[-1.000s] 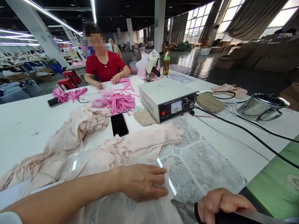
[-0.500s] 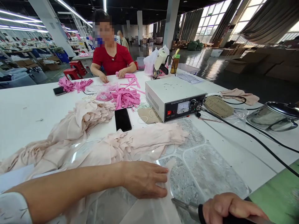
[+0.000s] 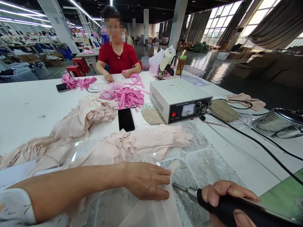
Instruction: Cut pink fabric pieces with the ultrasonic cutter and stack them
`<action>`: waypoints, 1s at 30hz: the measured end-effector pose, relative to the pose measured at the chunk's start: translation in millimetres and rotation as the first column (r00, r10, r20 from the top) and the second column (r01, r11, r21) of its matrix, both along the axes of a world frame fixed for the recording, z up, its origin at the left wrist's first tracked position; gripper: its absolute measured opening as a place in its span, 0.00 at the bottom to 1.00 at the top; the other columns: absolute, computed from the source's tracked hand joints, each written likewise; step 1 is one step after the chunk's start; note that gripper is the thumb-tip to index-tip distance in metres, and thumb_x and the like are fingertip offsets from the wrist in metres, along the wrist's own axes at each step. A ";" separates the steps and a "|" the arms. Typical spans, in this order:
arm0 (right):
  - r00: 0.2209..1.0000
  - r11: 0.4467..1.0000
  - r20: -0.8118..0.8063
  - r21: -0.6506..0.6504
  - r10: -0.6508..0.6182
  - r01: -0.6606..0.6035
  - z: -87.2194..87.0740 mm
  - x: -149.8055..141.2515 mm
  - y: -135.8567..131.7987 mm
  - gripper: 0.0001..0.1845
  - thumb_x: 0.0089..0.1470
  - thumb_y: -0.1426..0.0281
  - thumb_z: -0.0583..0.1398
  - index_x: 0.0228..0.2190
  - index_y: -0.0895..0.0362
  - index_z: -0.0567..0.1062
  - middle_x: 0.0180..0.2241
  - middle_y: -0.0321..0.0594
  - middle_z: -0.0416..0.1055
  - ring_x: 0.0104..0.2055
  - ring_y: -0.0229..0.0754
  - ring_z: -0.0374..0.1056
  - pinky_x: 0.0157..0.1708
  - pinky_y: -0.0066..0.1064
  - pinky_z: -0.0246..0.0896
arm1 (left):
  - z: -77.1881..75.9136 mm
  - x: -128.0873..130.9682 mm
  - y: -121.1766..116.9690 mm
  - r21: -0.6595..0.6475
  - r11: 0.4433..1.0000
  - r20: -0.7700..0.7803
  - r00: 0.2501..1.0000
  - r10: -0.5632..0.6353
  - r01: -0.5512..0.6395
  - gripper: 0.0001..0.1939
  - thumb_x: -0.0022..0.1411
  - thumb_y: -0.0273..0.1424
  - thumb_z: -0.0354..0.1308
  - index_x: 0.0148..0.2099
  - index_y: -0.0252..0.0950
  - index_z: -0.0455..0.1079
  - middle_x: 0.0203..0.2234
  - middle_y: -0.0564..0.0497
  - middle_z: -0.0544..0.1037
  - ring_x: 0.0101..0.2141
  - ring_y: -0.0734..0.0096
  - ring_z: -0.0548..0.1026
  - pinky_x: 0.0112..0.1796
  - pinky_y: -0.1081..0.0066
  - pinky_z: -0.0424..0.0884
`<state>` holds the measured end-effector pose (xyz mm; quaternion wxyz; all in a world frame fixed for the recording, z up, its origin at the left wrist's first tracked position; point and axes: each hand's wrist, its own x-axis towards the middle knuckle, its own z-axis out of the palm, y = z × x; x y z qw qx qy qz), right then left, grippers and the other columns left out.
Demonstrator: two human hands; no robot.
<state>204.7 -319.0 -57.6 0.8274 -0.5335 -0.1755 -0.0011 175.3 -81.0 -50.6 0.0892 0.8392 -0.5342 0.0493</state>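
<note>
On the nearer part of the white tabletop (image 3: 30,110), toward its right edge, a thin pale cloth piece (image 3: 165,209) is laid over a grey-patterned mat (image 3: 210,164). The cloth is pressed flat by the left hand (image 3: 148,182), whose visible fingers are slightly spread; its thumb is hidden. In the right hand (image 3: 221,189) a black-handled tool (image 3: 227,206) is gripped, with fingers curled around the handle. The metal tip is pointed at the cloth's border; whether these are touching cannot be told. Beyond the left hand, a layered pile of pale pieces (image 3: 158,138) is seen. At the far edge, pink strips (image 3: 139,82) are handled by a person in red (image 3: 118,60).
</note>
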 end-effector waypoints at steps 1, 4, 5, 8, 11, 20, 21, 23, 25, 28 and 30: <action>1.000 1.000 -0.001 0.002 0.001 -0.001 -0.9 0.4 0.0 0.05 0.54 0.65 0.57 0.33 0.52 0.71 0.27 0.38 0.63 0.24 0.38 0.63 0.24 0.38 0.69 | -0.2 -0.1 0.0 0.004 1.000 0.008 1.000 0.002 -0.002 0.08 0.63 0.31 0.58 0.41 0.34 0.74 0.31 0.46 0.72 0.46 0.60 0.72 0.56 0.68 0.63; 1.000 1.000 -0.009 0.005 0.005 -0.005 -0.8 0.5 1.6 0.05 0.54 0.65 0.58 0.33 0.52 0.71 0.28 0.37 0.63 0.24 0.38 0.63 0.26 0.38 0.69 | -0.5 0.1 0.1 0.008 1.000 0.014 1.000 0.007 -0.008 0.08 0.63 0.32 0.58 0.41 0.34 0.74 0.31 0.46 0.72 0.46 0.62 0.72 0.54 0.69 0.65; 1.000 1.000 -0.004 0.002 0.007 -0.007 0.1 0.3 2.5 0.04 0.54 0.65 0.58 0.33 0.52 0.71 0.28 0.37 0.63 0.24 0.37 0.63 0.26 0.38 0.69 | -0.6 0.2 0.2 0.007 1.000 0.010 1.000 0.009 -0.009 0.08 0.63 0.31 0.57 0.42 0.34 0.74 0.31 0.46 0.72 0.46 0.62 0.72 0.54 0.69 0.65; 1.000 1.000 0.012 -0.005 -0.010 0.010 3.7 -0.8 5.2 0.05 0.54 0.65 0.59 0.33 0.52 0.70 0.28 0.36 0.64 0.24 0.36 0.63 0.26 0.37 0.69 | -1.4 0.5 0.9 0.000 1.000 -0.019 1.000 0.000 0.000 0.08 0.63 0.31 0.57 0.42 0.33 0.74 0.31 0.45 0.72 0.47 0.59 0.72 0.54 0.67 0.66; 0.999 0.999 -0.003 -0.013 -0.034 0.034 5.1 -1.8 5.4 0.05 0.54 0.65 0.60 0.32 0.52 0.70 0.28 0.36 0.64 0.24 0.37 0.63 0.25 0.37 0.69 | -2.3 0.1 1.8 -0.010 1.000 -0.015 1.000 -0.003 0.003 0.08 0.63 0.31 0.57 0.42 0.33 0.74 0.31 0.45 0.72 0.46 0.59 0.72 0.53 0.66 0.67; 0.999 0.999 -0.006 -0.016 -0.037 0.037 0.9 -1.1 3.5 0.05 0.54 0.65 0.60 0.32 0.53 0.70 0.28 0.36 0.64 0.24 0.36 0.63 0.24 0.36 0.70 | 0.4 0.2 2.0 0.041 0.999 0.032 0.999 -0.011 0.010 0.09 0.65 0.30 0.54 0.42 0.34 0.74 0.34 0.45 0.75 0.42 0.64 0.74 0.57 0.67 0.63; 0.999 0.999 -0.002 -0.012 -0.034 0.034 1.3 -1.1 4.1 0.05 0.54 0.65 0.59 0.32 0.52 0.71 0.28 0.36 0.64 0.24 0.36 0.63 0.25 0.35 0.70 | 0.9 0.4 2.0 0.050 0.999 0.021 1.000 -0.016 0.015 0.09 0.65 0.30 0.53 0.42 0.34 0.74 0.34 0.45 0.75 0.41 0.64 0.74 0.58 0.67 0.61; 1.000 1.000 0.005 -0.005 -0.028 0.029 1.9 -0.9 5.0 0.04 0.54 0.66 0.59 0.33 0.53 0.71 0.28 0.36 0.64 0.25 0.36 0.63 0.25 0.35 0.70 | 1.6 0.8 1.9 0.069 0.997 -0.007 1.000 -0.022 0.022 0.10 0.66 0.30 0.53 0.43 0.32 0.74 0.34 0.45 0.75 0.41 0.63 0.74 0.60 0.67 0.57; 1.000 1.000 0.009 0.003 -0.020 0.020 1.8 -0.8 5.4 0.04 0.55 0.66 0.59 0.33 0.52 0.70 0.28 0.36 0.64 0.25 0.36 0.63 0.25 0.35 0.70 | 1.6 0.7 1.6 0.077 0.997 -0.028 0.999 -0.019 0.021 0.11 0.65 0.29 0.53 0.43 0.32 0.74 0.34 0.45 0.75 0.41 0.62 0.74 0.60 0.67 0.56; 1.000 1.000 0.005 0.010 -0.015 0.015 1.6 -0.6 5.2 0.03 0.55 0.67 0.58 0.33 0.52 0.70 0.28 0.36 0.64 0.25 0.36 0.63 0.26 0.35 0.70 | 0.2 -0.1 0.5 0.057 0.998 -0.009 1.000 -0.005 0.006 0.08 0.64 0.28 0.54 0.41 0.33 0.74 0.32 0.46 0.74 0.41 0.61 0.73 0.58 0.68 0.57; 1.000 1.000 -0.008 0.011 -0.023 0.023 2.1 -0.9 5.1 0.03 0.54 0.67 0.57 0.33 0.52 0.70 0.28 0.36 0.64 0.25 0.37 0.63 0.27 0.36 0.69 | -1.3 -1.1 -0.6 0.026 1.000 0.018 1.000 0.006 -0.007 0.07 0.62 0.26 0.55 0.39 0.33 0.74 0.31 0.46 0.73 0.42 0.60 0.73 0.58 0.68 0.57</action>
